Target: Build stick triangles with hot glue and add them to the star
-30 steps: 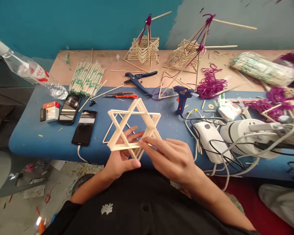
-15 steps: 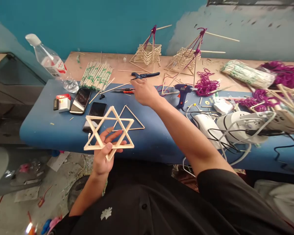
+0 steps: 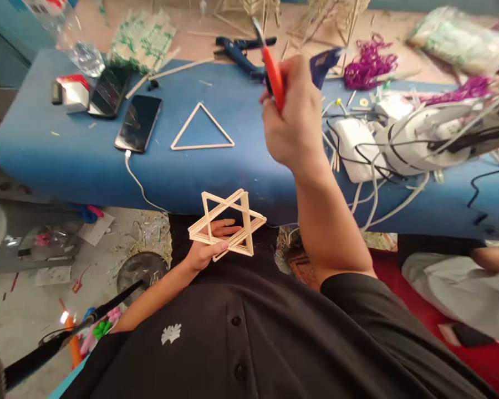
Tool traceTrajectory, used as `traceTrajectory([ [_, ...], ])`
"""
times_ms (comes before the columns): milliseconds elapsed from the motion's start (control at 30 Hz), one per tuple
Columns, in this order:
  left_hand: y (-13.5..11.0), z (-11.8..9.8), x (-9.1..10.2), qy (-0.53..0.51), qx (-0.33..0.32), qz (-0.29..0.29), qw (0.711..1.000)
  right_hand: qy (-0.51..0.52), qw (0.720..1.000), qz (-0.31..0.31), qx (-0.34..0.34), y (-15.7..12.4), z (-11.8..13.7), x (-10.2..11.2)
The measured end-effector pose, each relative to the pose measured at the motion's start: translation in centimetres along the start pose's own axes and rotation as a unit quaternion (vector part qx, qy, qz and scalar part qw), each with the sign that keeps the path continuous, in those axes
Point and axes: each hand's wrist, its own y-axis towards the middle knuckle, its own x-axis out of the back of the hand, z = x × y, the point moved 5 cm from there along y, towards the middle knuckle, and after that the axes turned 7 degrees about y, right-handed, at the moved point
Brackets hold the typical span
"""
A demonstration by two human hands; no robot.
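Lifting clear of the desk (image 3: 45, 160), the right hand (image 3: 293, 124) now grips the orange utility knife (image 3: 274, 80) it was reaching for half a second ago, its fingers closed round the handle. The left hand (image 3: 208, 249) has lowered the stick star (image 3: 228, 221) below the desk edge, over the lap, with fingers through the frame and the thumb pinching it. The stick triangle (image 3: 202, 128) stays on the desk. Knife and star are both in hand but well apart.
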Motion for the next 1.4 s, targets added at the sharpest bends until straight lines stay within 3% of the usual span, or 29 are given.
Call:
traceTrajectory([
  [100, -0.1, 3.4, 0.4, 0.009, 0.034, 0.004, 0.999, 0.098, 0.994, -0.033, 0.044, -10.9, 0.6, 3.1],
  [200, 0.1, 5.0, 1.2, 0.027, 0.048, 0.013, 0.998, 0.121, 0.992, -0.015, 0.026, -20.1, -0.6, 3.1],
  [267, 0.5, 5.1, 1.6, 0.04, 0.049, 0.024, 0.998, 0.093, 0.995, -0.017, -0.018, -24.3, -2.2, 2.2],
  [367, 1.1, 4.5, 1.7, 0.063, 0.04, 0.044, 0.996, 0.063, 0.996, -0.026, -0.06, -27.9, -4.1, 0.5],
  [500, 1.1, 3.7, 1.1, 0.106, 0.023, 0.069, 0.992, 0.034, 0.997, -0.05, -0.054, -28.9, -4.5, -0.7],
  [600, 0.8, 3.4, 0.9, 0.138, 0.013, 0.089, 0.986, 0.01, 0.998, -0.067, -0.009, -28.3, -4.1, -0.7],
  [800, 0.9, 3.0, 1.6, 0.168, -0.049, 0.075, 0.982, -0.035, 0.993, -0.094, 0.059, -26.3, -3.1, -0.8],
  [1100, 1.2, 2.7, 1.5, 0.199, -0.094, 0.095, 0.971, -0.08, 0.996, -0.024, 0.03, -25.7, -1.6, -0.6],
  [1400, 1.5, 2.7, 0.8, 0.228, -0.112, 0.11, 0.961, -0.103, 0.994, 0.024, -0.005, -25.3, -3.1, -0.4],
])
